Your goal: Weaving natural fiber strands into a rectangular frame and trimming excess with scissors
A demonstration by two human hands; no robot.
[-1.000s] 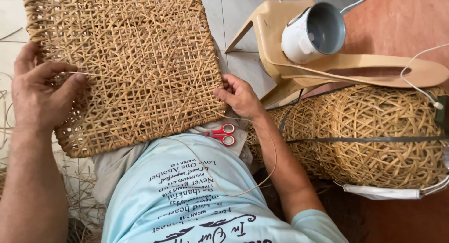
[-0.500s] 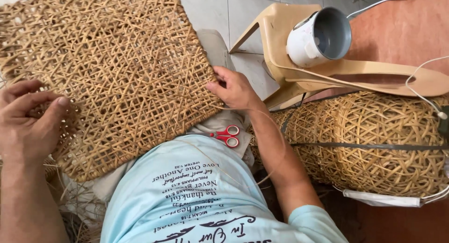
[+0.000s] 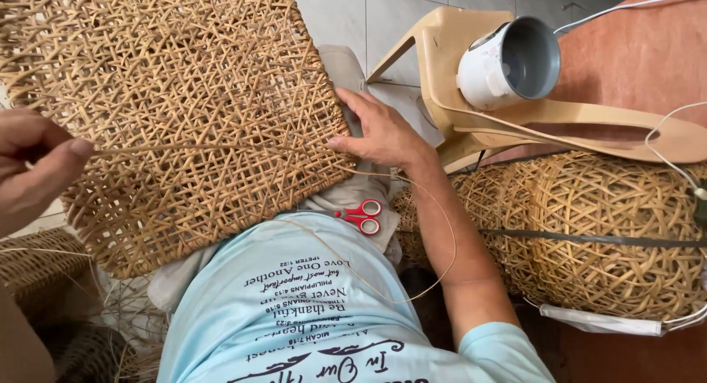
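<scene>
Head view: left hand [image 3: 33, 166] pinches rattan strand [image 3: 213, 149], which runs horizontally across woven panel [image 3: 184, 110] toward right hand [image 3: 383, 132], spread flat on panel edge.

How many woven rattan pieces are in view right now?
3. The flat woven panel lies across the lap; a round woven basket sits right, beneath the stool; part of another woven piece shows at the lower left edge. More may lie outside the frame.

1. Pale grey floor tiles [image 3: 412, 7] fill the far middle of the scene.
2. A reddish-brown surface [image 3: 633, 51] spreads at the far right.
3. A beige plastic stool [image 3: 449, 66] lies tipped right of centre.
4. Even daylight, with soft shadows.
</scene>
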